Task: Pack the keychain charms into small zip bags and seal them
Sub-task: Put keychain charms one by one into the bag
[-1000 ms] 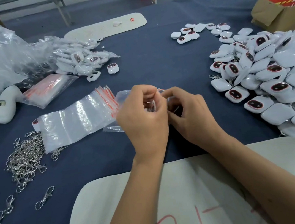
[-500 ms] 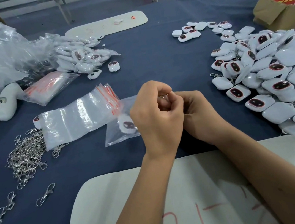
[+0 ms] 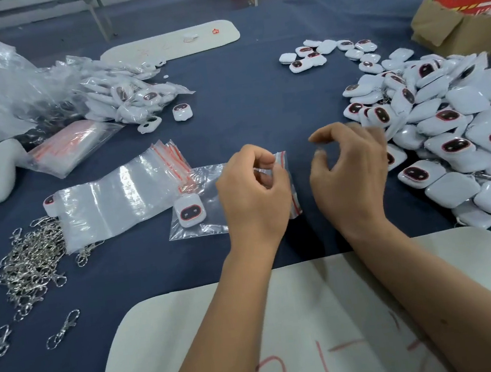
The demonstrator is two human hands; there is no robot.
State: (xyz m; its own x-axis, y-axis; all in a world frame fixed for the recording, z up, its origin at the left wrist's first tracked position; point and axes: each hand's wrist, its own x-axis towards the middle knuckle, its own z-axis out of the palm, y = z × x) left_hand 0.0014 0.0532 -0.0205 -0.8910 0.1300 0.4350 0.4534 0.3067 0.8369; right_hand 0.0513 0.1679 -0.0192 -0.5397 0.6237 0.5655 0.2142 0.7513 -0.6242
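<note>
My left hand (image 3: 252, 191) pinches the red-striped mouth of a small clear zip bag (image 3: 208, 221) lying on the blue cloth. One white charm (image 3: 189, 211) with a dark oval face sits inside it, at the bag's left end. My right hand (image 3: 349, 173) hovers just right of the bag with loosely curled fingers and holds nothing. A big heap of loose white charms (image 3: 454, 135) lies to its right. A stack of empty zip bags (image 3: 116, 201) lies left of the held bag.
Metal clasps (image 3: 31, 261) are piled at the left. Bagged charms (image 3: 128, 98) and crumpled plastic lie at the back left. A cardboard box (image 3: 453, 27) with a red sign stands at the back right. A white board (image 3: 331, 314) lies under my forearms.
My hands have parted: the right one let go of the bag's mouth and moved right. The left keeps its pinch, and the bag now lies spread out with the charm showing.
</note>
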